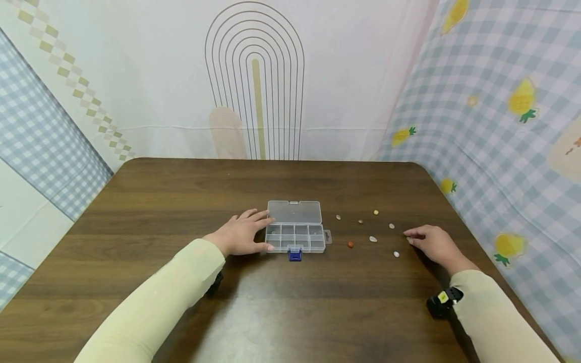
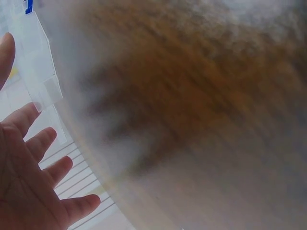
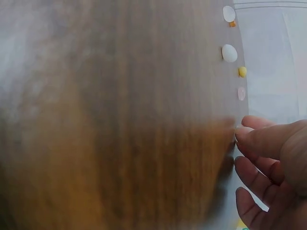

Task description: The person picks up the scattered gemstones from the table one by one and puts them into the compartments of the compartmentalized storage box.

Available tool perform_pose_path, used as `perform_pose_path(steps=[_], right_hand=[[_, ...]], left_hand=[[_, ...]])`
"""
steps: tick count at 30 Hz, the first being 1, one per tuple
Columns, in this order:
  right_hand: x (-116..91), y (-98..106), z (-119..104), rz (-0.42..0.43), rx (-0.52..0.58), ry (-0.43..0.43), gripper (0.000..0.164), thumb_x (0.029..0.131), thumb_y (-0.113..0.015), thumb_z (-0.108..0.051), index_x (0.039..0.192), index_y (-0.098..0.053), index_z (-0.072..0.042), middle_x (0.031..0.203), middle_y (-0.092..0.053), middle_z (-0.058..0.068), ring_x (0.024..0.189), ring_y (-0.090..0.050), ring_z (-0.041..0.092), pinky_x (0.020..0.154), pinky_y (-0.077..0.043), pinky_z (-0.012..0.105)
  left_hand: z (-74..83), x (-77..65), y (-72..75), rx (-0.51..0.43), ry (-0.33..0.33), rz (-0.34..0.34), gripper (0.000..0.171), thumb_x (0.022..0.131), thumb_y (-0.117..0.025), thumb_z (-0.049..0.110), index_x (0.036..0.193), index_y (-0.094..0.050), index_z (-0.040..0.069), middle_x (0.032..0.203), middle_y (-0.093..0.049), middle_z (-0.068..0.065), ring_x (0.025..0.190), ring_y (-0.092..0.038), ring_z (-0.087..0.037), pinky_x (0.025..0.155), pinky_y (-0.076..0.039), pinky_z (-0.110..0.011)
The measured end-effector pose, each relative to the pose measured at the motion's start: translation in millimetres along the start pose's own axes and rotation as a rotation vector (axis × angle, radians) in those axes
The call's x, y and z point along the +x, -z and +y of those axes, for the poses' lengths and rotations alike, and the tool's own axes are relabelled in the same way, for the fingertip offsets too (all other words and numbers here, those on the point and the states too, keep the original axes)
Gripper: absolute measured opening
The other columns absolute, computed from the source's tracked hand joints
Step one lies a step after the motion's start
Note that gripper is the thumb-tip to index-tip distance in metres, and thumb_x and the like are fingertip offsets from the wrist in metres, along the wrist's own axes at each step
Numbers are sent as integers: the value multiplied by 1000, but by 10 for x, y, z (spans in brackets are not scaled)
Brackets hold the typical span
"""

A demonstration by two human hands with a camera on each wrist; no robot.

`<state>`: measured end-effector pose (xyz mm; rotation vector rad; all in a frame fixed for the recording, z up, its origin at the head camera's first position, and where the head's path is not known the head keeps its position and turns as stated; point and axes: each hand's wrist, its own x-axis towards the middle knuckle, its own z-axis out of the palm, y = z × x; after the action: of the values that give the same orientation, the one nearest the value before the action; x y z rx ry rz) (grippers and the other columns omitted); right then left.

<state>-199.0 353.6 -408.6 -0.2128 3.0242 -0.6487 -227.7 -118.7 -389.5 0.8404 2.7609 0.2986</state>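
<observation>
A clear plastic compartment box (image 1: pixel 295 238) lies on the table with its lid (image 1: pixel 294 212) folded back and a blue latch (image 1: pixel 295 256) at its front. My left hand (image 1: pixel 242 234) spreads its fingers at the box's left side, thumb and index fingertip at its edge. In the left wrist view, the index fingertip (image 2: pixel 34 108) meets the clear plastic. Over at the right, my right hand (image 1: pixel 433 244) pinches a small pale pebble (image 1: pixel 408 238) between thumb and fingertips, close to the tabletop. The pebble is mostly hidden by the fingers.
Several small pebbles lie between the box and my right hand, among them a reddish-brown pebble (image 1: pixel 350 244), a yellow pebble (image 1: pixel 375 212) and a white pebble (image 1: pixel 396 254). The wooden table (image 1: pixel 290 307) ends at a patterned cloth (image 1: pixel 345 101) behind and at the right.
</observation>
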Motion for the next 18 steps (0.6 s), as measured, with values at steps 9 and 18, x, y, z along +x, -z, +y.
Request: perform_pose_path(steps=[9, 18], right_hand=[[5, -12, -15, -4, -36, 17, 20, 91, -61, -3, 107, -71, 4, 109, -64, 28, 105, -55, 49, 86, -44, 59], [6, -17, -38, -14, -33, -7, 17, 92, -59, -1, 104, -71, 4, 110, -64, 28, 106, -55, 49, 85, -44, 59]], left_hand=[[13, -8, 5, -3, 5, -3, 77, 89, -60, 58, 152, -35, 21, 159, -24, -5, 146, -17, -35, 108, -23, -63], [25, -8, 6, -6, 7, -5, 77, 89, -60, 58, 152, -36, 21, 159, -24, -6, 145, -17, -35, 109, -23, -63]])
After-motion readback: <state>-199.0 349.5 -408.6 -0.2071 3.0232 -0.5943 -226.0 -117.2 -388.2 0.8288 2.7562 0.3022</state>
